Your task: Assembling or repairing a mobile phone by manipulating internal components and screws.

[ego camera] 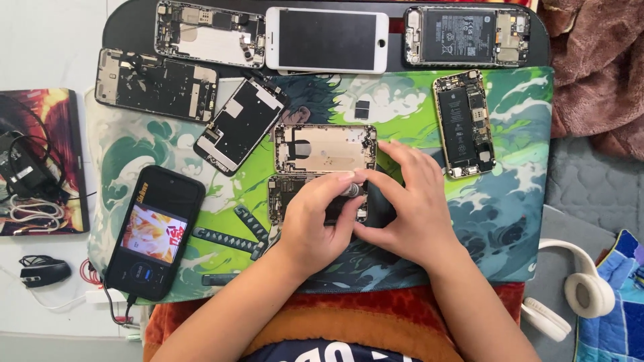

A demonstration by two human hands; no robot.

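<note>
At the centre of the green mat (469,221), I see the left hand (315,224) pinching a small silver tool (351,190) upright on the opened phone frame (285,194); the right hand (412,208), fingers pressed together, braces the frame's edge to keep it steady.

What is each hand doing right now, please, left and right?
Left hand: closed, pinching a small metal-tipped tool over the opened phone.
Right hand: partly open, fingertips resting by the tool tip; not clearly holding anything.
</note>
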